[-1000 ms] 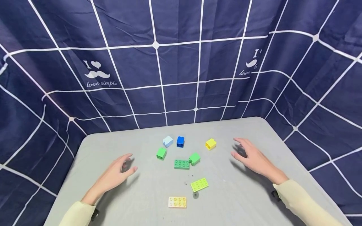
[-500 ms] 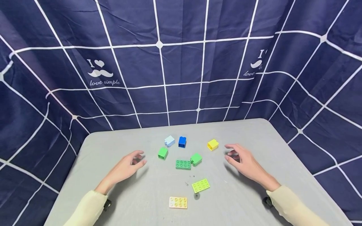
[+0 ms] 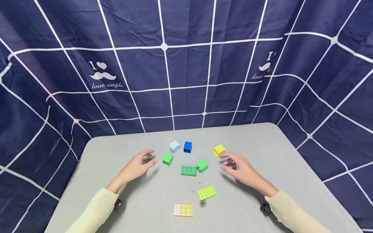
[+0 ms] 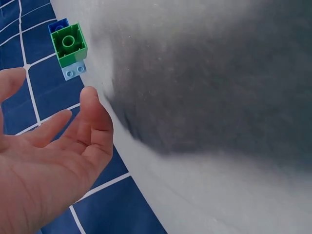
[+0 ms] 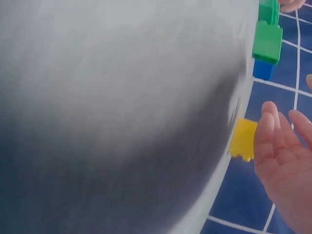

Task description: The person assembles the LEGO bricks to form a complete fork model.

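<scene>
My left hand [image 3: 135, 167] hovers over the left of the table with loosely bent fingers and holds nothing. Just right of its fingertips lies a green block [image 3: 167, 159], its hollow underside facing the left wrist view. Behind that are a light blue block [image 3: 174, 146] and a dark blue block [image 3: 187, 147]. My right hand [image 3: 240, 167] is empty too, its fingers relaxed. Close in front of its fingertips sits a yellow block [image 3: 219, 149]; whether they touch cannot be told. Between the hands, a second green block [image 3: 202, 165] lies against a darker green eight-stud brick [image 3: 188, 170].
A lime brick [image 3: 207, 192] and a pale yellow-and-white brick [image 3: 183, 210] lie nearer the front of the grey table [image 3: 140, 207]. A dark blue curtain [image 3: 186, 71] with white lines hangs behind and at both sides.
Both hands have moved inward over the table, the left one rightward toward the green block, the right one leftward toward the yellow block. The head view has shifted slightly.
</scene>
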### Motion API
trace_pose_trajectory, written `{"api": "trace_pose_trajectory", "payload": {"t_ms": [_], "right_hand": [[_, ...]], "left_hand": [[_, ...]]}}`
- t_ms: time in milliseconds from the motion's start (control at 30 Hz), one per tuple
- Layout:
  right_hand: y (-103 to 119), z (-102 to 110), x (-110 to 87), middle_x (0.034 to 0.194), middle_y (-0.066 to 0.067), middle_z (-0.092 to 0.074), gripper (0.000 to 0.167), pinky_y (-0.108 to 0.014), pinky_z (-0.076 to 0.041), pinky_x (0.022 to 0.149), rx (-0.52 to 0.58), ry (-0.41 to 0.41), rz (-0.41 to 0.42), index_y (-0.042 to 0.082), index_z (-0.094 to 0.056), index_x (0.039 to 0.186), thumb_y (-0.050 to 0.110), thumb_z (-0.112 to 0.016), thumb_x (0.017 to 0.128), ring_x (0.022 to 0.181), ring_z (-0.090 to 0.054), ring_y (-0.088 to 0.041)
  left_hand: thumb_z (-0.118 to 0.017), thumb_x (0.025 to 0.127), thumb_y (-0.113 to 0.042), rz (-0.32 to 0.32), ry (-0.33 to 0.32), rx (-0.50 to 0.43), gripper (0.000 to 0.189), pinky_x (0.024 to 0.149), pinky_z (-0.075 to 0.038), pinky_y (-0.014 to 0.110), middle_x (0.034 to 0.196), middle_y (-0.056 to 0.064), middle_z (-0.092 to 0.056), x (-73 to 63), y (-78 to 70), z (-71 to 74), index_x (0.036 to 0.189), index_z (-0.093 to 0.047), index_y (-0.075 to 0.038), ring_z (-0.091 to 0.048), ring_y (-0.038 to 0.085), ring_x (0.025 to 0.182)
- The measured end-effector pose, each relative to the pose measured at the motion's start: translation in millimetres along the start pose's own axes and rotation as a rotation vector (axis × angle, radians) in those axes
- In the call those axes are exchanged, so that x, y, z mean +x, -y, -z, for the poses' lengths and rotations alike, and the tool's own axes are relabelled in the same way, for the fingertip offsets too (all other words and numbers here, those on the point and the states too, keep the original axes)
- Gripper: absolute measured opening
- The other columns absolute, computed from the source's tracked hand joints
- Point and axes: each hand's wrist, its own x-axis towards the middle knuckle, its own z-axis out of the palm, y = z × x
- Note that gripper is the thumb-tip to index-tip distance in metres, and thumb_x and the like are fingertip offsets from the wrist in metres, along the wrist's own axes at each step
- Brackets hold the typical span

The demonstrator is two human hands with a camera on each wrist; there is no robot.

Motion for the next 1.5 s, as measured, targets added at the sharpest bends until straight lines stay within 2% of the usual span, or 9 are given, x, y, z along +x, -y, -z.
{"api": "trace_pose_trajectory", "payload": {"t_ms": [267, 633, 867, 1000, 1133, 1300, 1500], "right_hand": [[8.0, -16.3, 10.5, 0.114, -0.01, -0.074, 0.035, -0.028, -0.056, 0.078, 0.074, 0.021, -0.016, 0.002, -0.071, 0.133, 0.009, -0.08, 0.1, 0.095, -0.069, -0.015], [16.3, -30.9, 21.7, 0.099, 0.005, -0.07, 0.036, -0.029, -0.051, 0.074, 0.05, 0.095, -0.054, 0.005, -0.07, 0.136, 0.018, -0.078, 0.103, 0.086, -0.063, -0.015], [27.5, -34.5, 33.2, 0.106, 0.002, -0.07, 0.04, -0.032, -0.052, 0.079, 0.067, 0.158, -0.12, 0.007, -0.068, 0.141, 0.02, -0.076, 0.104, 0.093, -0.064, -0.019], [30.3, -37.4, 39.4, 0.126, -0.002, -0.071, 0.042, -0.045, -0.055, 0.096, 0.028, 0.153, -0.11, 0.005, -0.067, 0.141, 0.019, -0.077, 0.103, 0.112, -0.066, -0.024], [29.9, -40.1, 42.7, 0.138, -0.005, -0.069, 0.041, -0.057, -0.047, 0.111, 0.013, 0.143, -0.088, 0.003, -0.069, 0.139, 0.015, -0.079, 0.101, 0.129, -0.063, -0.031], [30.1, -44.0, 42.8, 0.138, -0.008, -0.068, 0.04, -0.059, -0.045, 0.112, 0.068, 0.165, -0.144, 0.001, -0.068, 0.139, 0.016, -0.078, 0.103, 0.13, -0.061, -0.033], [29.9, -48.5, 42.8, 0.139, -0.008, -0.067, 0.041, -0.057, -0.047, 0.11, 0.091, 0.192, -0.204, 0.002, -0.067, 0.141, 0.018, -0.075, 0.105, 0.127, -0.061, -0.03]], "left_hand": [[-0.074, 0.106, -0.03, -0.019, 0.003, -0.049, 0.052, 0.081, -0.05, 0.04, 0.128, 0.015, -0.072, 12.2, 0.8, -7.1, 0.146, -0.062, 0.0, -0.063, 0.019, 0.091], [-0.073, 0.106, -0.026, -0.045, 0.035, -0.086, 0.05, 0.087, -0.054, 0.042, 0.129, 0.018, -0.071, 24.6, 1.3, -19.9, 0.145, -0.062, 0.003, -0.069, 0.026, 0.102], [-0.073, 0.106, -0.024, -0.044, 0.04, -0.093, 0.048, 0.098, -0.054, 0.054, 0.131, 0.019, -0.071, 31.7, 2.1, -23.8, 0.145, -0.063, 0.002, -0.069, 0.035, 0.114], [-0.072, 0.107, -0.024, -0.048, 0.052, -0.095, 0.046, 0.099, -0.053, 0.055, 0.132, 0.018, -0.071, 34.4, 0.2, -25.9, 0.145, -0.064, 0.001, -0.068, 0.035, 0.115], [-0.071, 0.108, -0.022, -0.055, 0.063, -0.087, 0.044, 0.097, -0.053, 0.051, 0.134, 0.017, -0.07, 37.5, 0.3, -29.4, 0.144, -0.064, 0.001, -0.067, 0.031, 0.113], [-0.073, 0.105, -0.016, -0.074, 0.065, -0.085, 0.039, 0.099, -0.051, 0.049, 0.135, 0.015, -0.071, 38.1, 1.6, -30.3, 0.141, -0.067, -0.001, -0.065, 0.03, 0.114], [-0.076, 0.102, -0.011, -0.096, 0.085, -0.095, 0.032, 0.091, -0.05, 0.041, 0.13, 0.009, -0.071, 37.5, 2.2, -28.9, 0.133, -0.072, -0.005, -0.061, 0.024, 0.104]]}}
